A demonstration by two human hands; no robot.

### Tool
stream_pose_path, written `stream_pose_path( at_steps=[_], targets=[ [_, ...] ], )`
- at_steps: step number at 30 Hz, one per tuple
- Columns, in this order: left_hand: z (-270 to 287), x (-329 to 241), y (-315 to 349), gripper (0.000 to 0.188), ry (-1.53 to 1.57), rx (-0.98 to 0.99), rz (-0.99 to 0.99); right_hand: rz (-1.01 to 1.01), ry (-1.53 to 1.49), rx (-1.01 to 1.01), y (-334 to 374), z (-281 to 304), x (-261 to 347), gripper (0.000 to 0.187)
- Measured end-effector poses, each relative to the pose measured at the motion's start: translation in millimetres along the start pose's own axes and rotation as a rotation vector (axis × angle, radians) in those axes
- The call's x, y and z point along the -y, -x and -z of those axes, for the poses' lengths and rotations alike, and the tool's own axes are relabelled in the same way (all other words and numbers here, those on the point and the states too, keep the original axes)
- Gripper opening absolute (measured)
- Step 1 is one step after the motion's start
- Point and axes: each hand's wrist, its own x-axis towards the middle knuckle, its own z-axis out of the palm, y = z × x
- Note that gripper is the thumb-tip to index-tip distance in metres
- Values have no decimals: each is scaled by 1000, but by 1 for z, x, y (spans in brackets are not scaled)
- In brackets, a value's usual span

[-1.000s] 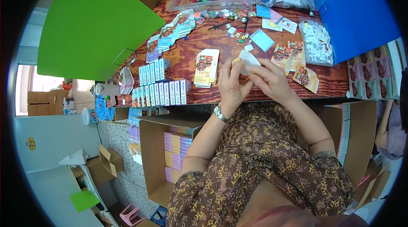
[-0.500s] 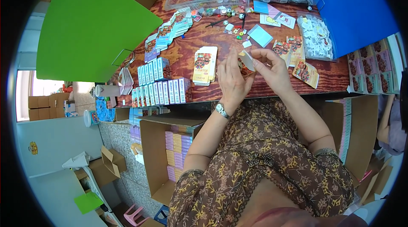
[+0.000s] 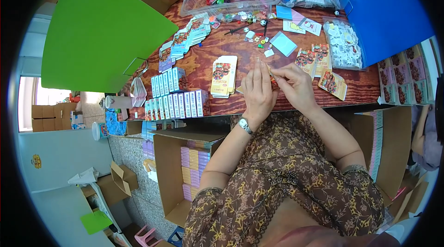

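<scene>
Fingers of the left hand (image 3: 259,90) are straight and side by side, laid over a small yellow carton (image 3: 274,81) — whether they clamp it or just cover it, I can't tell. Right hand (image 3: 296,85) has thumb and fingers pinched together on the carton's right side. Carton sits between the two hands, above the near part of the table (image 3: 199,64), mostly hidden by them; only a sliver of print shows.

Around it: yellow stack (image 3: 223,77) just left of the left hand, loose yellow cartons (image 3: 332,85) right of the right hand, small trinkets (image 3: 262,40) and a pale blue square (image 3: 283,44) beyond the fingertips. Rows of small boxes (image 3: 178,104) stand further left.

To do it well, I'd say: keep the left hand as the flat backing, let only the right fingertips work the edge. Light, even pressure along the fold — thin card probably creases if squeezed at one corner. Line the edges up before pressing. Keep the left wrist clear of the yellow stack.
</scene>
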Motion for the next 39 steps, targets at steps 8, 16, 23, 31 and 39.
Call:
stream_pose_path(
  at_steps=[8, 16, 23, 31, 39],
  targets=[
    [3, -6, -6, 83, 135, -17, 100, -88, -219, -73, 24, -11, -1, 42],
    [-2, -3, -7, 80, 63, -2, 73, 140, 66, -94, 15, -11, -2, 37],
    [5, -8, -19, 78, 240, 27, 45, -142, -113, -93, -17, 36, -48, 30],
    [-25, 97, 29, 89, -223, 137, 403, -179, 292, -81, -57, 155, -139, 37],
    [-42, 131, 31, 110, -236, 383, 660, -20, 651, -70, -62, 151, -128, 35]
  ],
)
